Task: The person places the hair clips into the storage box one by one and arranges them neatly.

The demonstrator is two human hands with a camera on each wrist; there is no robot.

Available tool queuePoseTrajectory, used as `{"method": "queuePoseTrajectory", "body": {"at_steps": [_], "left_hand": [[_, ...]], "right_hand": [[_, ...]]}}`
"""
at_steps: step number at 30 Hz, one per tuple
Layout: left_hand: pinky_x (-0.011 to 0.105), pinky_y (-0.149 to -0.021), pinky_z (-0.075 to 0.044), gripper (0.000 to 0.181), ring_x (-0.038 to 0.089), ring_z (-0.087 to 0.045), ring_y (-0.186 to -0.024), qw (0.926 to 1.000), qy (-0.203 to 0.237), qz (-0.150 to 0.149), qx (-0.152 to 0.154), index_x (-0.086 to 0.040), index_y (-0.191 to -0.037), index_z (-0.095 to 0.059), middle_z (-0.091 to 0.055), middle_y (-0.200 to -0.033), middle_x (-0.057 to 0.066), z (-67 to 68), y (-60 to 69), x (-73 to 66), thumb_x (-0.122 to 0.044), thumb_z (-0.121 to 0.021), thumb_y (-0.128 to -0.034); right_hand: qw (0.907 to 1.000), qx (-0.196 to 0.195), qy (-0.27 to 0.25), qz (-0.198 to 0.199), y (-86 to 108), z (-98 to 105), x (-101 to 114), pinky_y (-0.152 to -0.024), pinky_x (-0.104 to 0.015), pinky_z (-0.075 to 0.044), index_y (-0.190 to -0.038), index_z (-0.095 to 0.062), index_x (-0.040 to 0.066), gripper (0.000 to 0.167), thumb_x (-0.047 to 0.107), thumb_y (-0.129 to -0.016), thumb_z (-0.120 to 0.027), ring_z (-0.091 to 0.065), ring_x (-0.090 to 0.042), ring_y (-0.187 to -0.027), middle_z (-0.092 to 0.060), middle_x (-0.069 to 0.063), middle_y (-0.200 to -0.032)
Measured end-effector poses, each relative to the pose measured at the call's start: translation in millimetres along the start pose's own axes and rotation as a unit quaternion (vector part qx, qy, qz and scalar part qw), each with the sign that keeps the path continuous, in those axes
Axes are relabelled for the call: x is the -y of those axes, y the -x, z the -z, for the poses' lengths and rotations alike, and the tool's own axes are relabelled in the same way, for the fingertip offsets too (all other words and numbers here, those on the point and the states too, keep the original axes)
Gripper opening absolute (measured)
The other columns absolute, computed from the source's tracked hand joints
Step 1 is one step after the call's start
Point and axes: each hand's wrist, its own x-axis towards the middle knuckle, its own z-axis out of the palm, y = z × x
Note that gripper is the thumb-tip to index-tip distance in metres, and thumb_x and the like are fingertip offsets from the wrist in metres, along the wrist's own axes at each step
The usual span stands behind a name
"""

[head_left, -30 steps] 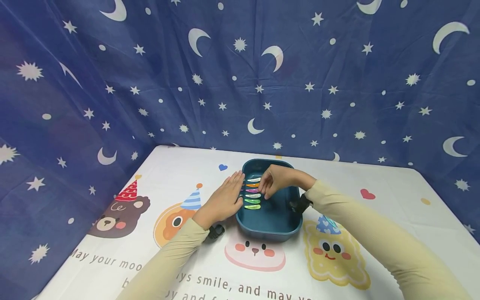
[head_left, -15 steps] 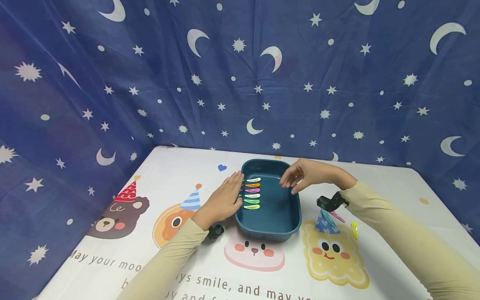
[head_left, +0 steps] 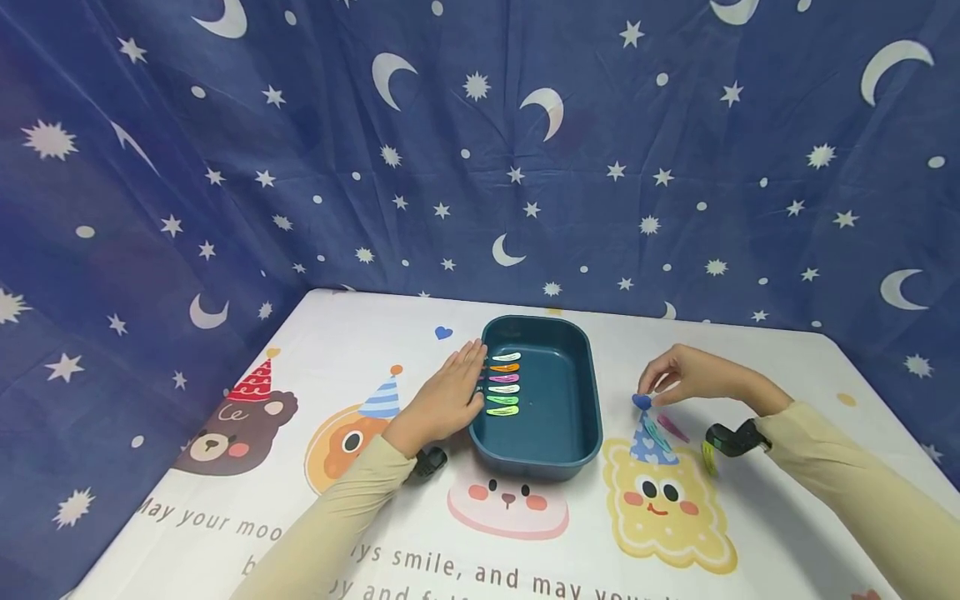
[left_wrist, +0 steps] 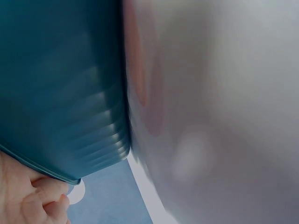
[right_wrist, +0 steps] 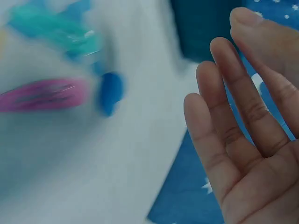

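Observation:
A dark teal box point(head_left: 555, 417) stands mid-table. Along its left side lies a column of several snap hair clips, among them an orange clip point(head_left: 506, 367) and a light green clip point(head_left: 502, 411). My left hand point(head_left: 442, 392) rests against the box's left rim, fingers straight. My right hand point(head_left: 697, 375) is right of the box, above the table, its fingers relaxed and holding nothing. Just below it lie a turquoise hair clip point(head_left: 657, 434) and a pink hair clip point(head_left: 672, 428). A yellow hair clip point(head_left: 708, 458) is partly hidden by the right wrist camera.
The white tablecloth point(head_left: 375, 333) bears printed cartoon figures and lettering. A blue curtain point(head_left: 450, 150) with moons and stars hangs behind and to the left of the table. The right wrist view is blurred around the clips.
My right hand has left the column of clips in the box and moved right, out over the loose clips. The left hand stays at the rim.

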Motion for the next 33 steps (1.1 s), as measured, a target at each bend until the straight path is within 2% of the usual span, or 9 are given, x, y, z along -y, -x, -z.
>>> {"method": "queuePoseTrajectory", "body": {"at_steps": [2,5,11,20,27,33], "left_hand": [[0.037,-0.121,-0.012,0.068,0.023,-0.01,-0.148,1.0,-0.001,-0.002,-0.001,0.0,-0.15,-0.014,-0.015,-0.158,0.012,0.6,-0.1,0.3,-0.024,-0.044,-0.0934],[0.037,-0.121,-0.012,0.068,0.024,-0.01,-0.148,1.0,-0.002,-0.003,-0.002,0.0,-0.15,-0.014,-0.015,-0.158,0.013,1.4,-0.3,0.9,-0.023,-0.044,-0.0933],[0.038,-0.121,-0.011,0.068,0.026,-0.011,-0.147,1.0,-0.005,-0.003,0.001,0.001,-0.15,-0.013,-0.014,-0.158,0.013,2.6,-0.9,1.8,-0.023,-0.043,-0.0935],[0.037,-0.121,-0.011,0.067,0.024,-0.009,-0.148,1.0,0.004,-0.001,0.0,0.0,-0.15,-0.013,-0.014,-0.158,0.013,4.2,0.1,0.4,-0.022,-0.043,-0.0936],[0.038,-0.121,-0.011,0.068,0.024,-0.01,-0.148,1.0,0.006,-0.001,0.003,0.0,-0.15,-0.014,-0.015,-0.158,0.013,3.8,0.6,-1.5,-0.022,-0.042,-0.0926],[0.037,-0.121,-0.011,0.067,0.024,-0.01,-0.148,1.0,0.002,-0.001,0.005,0.0,-0.15,-0.014,-0.015,-0.158,0.013,2.5,0.5,-1.4,-0.022,-0.042,-0.0926]], "right_hand": [[1.0,-0.004,0.001,0.002,6.3,-4,-8,-0.079,-0.025,-0.056,-0.092,-0.071,-0.001,0.015,0.005,-0.078,-0.072,-0.068,-0.016,-0.087,-0.071,-0.018,-0.096],[0.9999,-0.014,0.005,0.006,13.4,-10,-19,-0.077,-0.022,-0.056,-0.091,-0.072,0.002,0.015,0.009,-0.078,-0.073,-0.067,-0.01,-0.086,-0.072,-0.015,-0.096],[0.9992,-0.032,0.007,0.024,19.6,-22,-34,-0.078,-0.027,-0.057,-0.089,-0.073,0.004,0.013,0.01,-0.078,-0.073,-0.062,0.002,-0.09,-0.071,-0.015,-0.096],[0.9981,-0.047,0.04,0.003,19.6,-27,-41,-0.075,-0.021,-0.056,-0.084,-0.075,0.01,0.008,0.009,-0.077,-0.074,-0.058,0.001,-0.085,-0.069,-0.007,-0.092],[0.9983,-0.036,0.045,-0.002,26.2,-24,-45,-0.073,-0.023,-0.057,-0.088,-0.074,0.006,0.015,0.004,-0.073,-0.075,-0.06,-0.001,-0.081,-0.07,-0.01,-0.09],[0.9978,-0.032,0.051,-0.028,31.4,-24,-48,-0.072,-0.02,-0.056,-0.089,-0.074,0.006,0.019,0.001,-0.071,-0.075,-0.057,-0.002,-0.075,-0.069,-0.007,-0.089]]}}
